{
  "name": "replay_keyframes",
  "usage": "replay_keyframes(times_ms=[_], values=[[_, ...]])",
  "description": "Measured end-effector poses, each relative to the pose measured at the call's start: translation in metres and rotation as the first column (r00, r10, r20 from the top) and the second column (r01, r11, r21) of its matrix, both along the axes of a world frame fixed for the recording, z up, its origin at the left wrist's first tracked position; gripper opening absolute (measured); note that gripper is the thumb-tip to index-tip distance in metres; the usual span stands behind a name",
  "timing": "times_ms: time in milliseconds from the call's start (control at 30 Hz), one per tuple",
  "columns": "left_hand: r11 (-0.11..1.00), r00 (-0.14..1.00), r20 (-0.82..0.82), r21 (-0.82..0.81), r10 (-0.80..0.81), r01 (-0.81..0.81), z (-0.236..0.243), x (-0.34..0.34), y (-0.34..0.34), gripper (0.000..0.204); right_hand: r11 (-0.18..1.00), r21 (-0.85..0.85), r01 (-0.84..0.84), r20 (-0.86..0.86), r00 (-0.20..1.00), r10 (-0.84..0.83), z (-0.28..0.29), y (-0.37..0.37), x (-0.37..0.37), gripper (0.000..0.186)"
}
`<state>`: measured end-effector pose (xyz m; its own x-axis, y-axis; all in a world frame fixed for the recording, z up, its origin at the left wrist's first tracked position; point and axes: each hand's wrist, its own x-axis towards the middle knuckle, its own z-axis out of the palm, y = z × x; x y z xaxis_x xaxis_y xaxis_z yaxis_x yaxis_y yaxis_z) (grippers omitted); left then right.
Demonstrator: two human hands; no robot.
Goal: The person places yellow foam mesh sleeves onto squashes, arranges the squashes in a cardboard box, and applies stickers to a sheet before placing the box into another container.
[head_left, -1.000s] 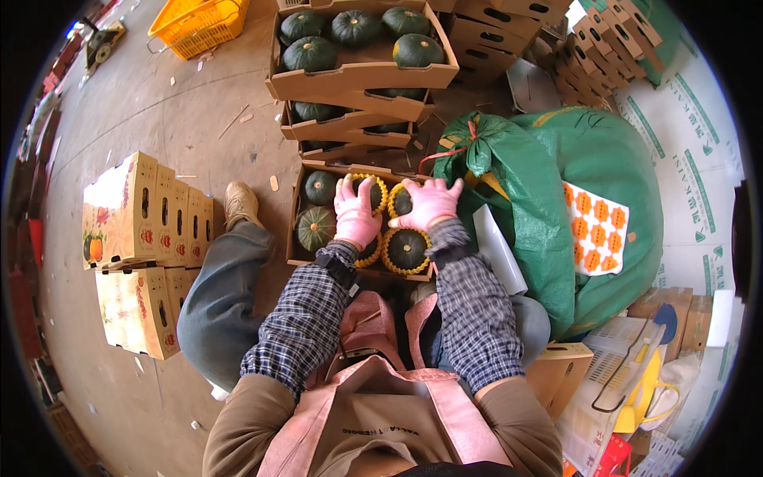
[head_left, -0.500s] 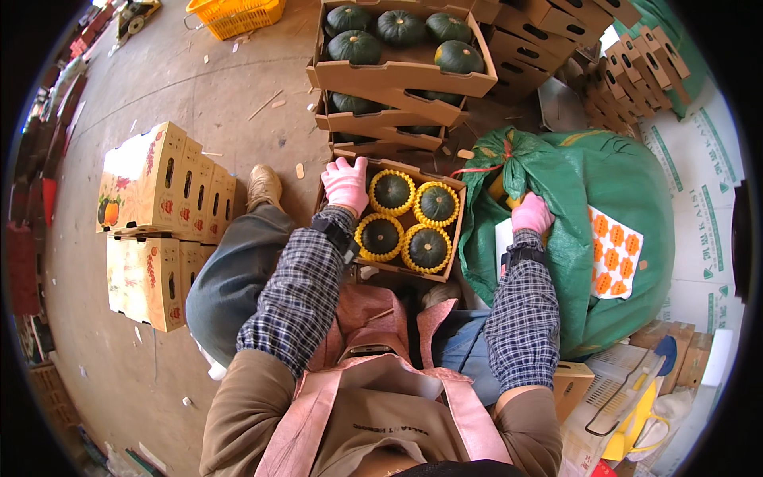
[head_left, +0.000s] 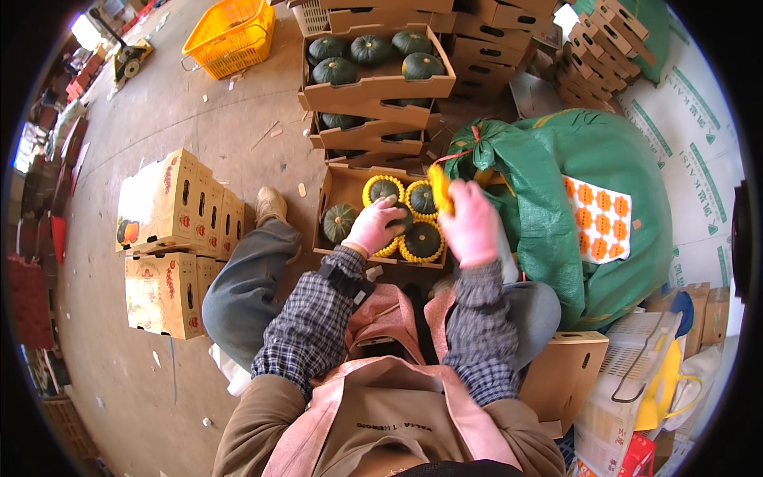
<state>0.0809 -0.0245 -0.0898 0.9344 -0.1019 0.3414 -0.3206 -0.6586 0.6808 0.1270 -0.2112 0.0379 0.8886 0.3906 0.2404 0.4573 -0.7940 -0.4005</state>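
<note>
My left hand (head_left: 376,226), in a pink glove, curls its fingers over a dark green pumpkin (head_left: 404,219) above the low cardboard box (head_left: 340,173). Around it in the box sit pumpkins in yellow foam nets, such as the far one (head_left: 385,189) and the near right one (head_left: 421,239). A bare pumpkin (head_left: 339,223) lies at the box's left side. Raised over the box's right edge, my right hand (head_left: 470,223) pinches a yellow foam net (head_left: 439,188); motion blurs both a little. My left hand hides part of the netted pumpkin below it.
Beyond the box, stacked cartons (head_left: 373,91) hold more pumpkins. At right bulges a big green sack (head_left: 556,159), its mouth partly open. Printed cartons (head_left: 163,294) stand in two layers at left. A yellow basket (head_left: 230,40) is on the floor farther off.
My right hand has come out of the sack with a yellow foam net and moved left. My left hand has shifted right and nearer, onto a pumpkin. The bare pumpkin now shows.
</note>
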Motion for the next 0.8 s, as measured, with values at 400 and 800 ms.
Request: replay_keyframes(times_ms=[400, 800], values=[[0.673, 0.959, -0.226, -0.738, -0.172, -0.053, 0.064, -0.082, -0.004, 0.018, 0.386, 0.886, 0.258, -0.447, 0.698, 0.560, -0.072, 0.033, -0.079, 0.039], [0.932, 0.962, -0.097, -0.243, 0.254, -0.270, 0.047, -0.074, -0.016, 0.025, 0.668, 0.739, 0.091, -0.244, 0.960, 0.138, -0.090, 0.047, -0.075, 0.038]])
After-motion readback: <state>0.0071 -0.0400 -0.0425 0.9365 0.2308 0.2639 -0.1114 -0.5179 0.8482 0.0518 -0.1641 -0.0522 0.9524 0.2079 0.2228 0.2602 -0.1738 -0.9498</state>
